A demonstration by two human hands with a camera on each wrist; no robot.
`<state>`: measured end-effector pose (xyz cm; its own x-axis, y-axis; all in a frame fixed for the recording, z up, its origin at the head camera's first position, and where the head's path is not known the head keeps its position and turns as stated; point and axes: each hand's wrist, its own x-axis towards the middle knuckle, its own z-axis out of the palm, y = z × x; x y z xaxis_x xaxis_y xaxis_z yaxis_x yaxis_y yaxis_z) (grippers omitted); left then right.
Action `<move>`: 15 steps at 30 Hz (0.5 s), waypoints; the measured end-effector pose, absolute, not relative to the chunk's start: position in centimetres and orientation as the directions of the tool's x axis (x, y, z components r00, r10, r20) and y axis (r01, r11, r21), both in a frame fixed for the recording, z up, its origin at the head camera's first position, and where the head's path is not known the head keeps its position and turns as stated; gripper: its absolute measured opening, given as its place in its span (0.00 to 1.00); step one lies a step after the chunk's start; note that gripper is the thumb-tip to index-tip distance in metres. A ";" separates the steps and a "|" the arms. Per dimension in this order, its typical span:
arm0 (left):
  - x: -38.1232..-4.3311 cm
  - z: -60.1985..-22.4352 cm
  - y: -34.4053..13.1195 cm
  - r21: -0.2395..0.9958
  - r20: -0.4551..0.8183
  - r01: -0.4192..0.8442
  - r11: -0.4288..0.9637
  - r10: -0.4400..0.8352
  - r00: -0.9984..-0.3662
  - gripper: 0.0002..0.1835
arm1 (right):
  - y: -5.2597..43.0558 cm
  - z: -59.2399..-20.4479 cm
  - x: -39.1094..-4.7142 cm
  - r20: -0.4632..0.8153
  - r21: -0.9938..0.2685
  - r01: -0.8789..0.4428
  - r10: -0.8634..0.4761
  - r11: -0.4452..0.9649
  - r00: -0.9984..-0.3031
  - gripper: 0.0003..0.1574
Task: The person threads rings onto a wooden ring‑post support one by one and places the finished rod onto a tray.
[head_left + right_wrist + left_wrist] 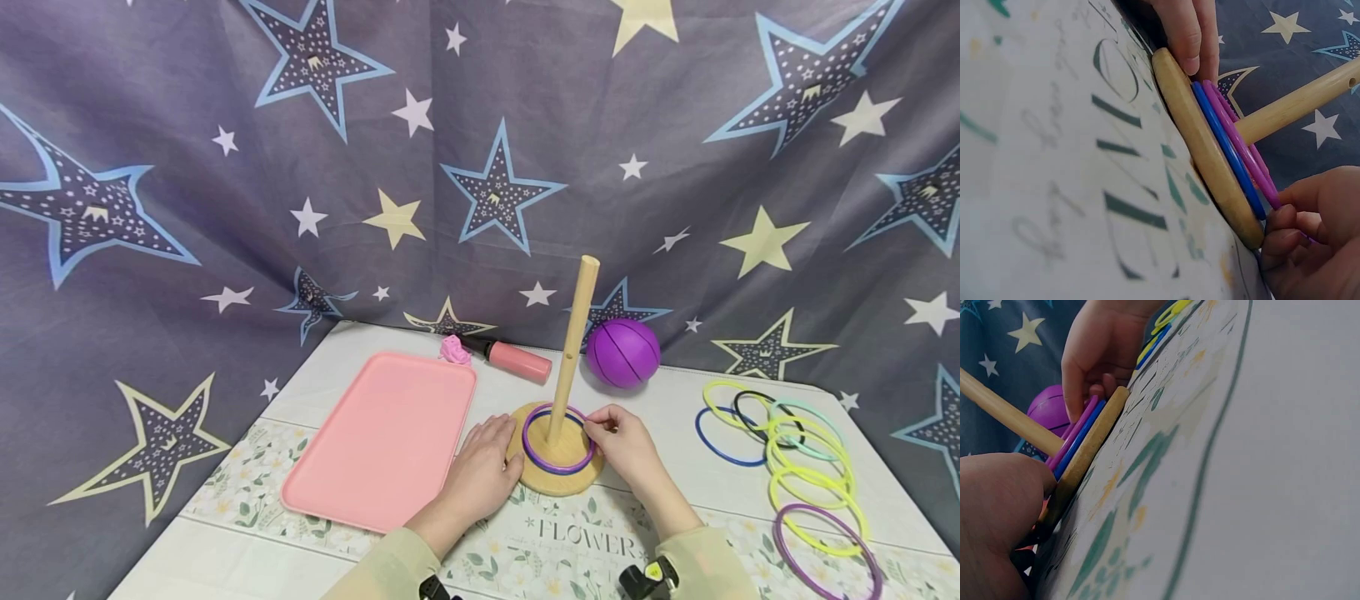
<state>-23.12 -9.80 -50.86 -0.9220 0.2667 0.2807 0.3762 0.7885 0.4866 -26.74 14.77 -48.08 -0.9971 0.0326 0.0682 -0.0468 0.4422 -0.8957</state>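
A wooden post (576, 333) rises from a round wooden base (555, 486) in the middle of the table. Around its foot lie a blue ring (1225, 144) and, just above it, a purple ring (1244, 147), which tilts slightly away from the blue one at the right side. My right hand (626, 446) pinches the purple ring's right edge between thumb and fingers. On the other side, my left hand (483, 467) rests against the base's left edge, its fingers extended and holding nothing.
A pink tray (382, 442) lies to the left. Behind are a crumpled pink item (454, 351), a pink-and-black hand pump (519, 362) and a purple ball (623, 353). At right, several loose rings overlap, including a blue ring (726, 457) and a purple ring (846, 529).
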 end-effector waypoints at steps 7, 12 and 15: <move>-23.2 -50.9 -9.7 0.489 0.275 0.375 0.788 0.269 -0.923 0.31 | 15.0 -48.2 -26.9 0.092 -0.869 -0.069 0.023 0.489 -0.995 0.07; -23.2 -50.9 -9.8 0.488 0.281 0.381 0.786 0.272 -0.921 0.31 | 15.0 -48.2 -26.9 0.104 -0.844 -0.085 0.006 0.530 -0.995 0.07; -23.2 -50.8 -9.8 0.488 0.287 0.384 0.784 0.272 -0.919 0.31 | 15.0 -48.1 -26.9 0.101 -0.843 -0.085 0.001 0.531 -0.995 0.08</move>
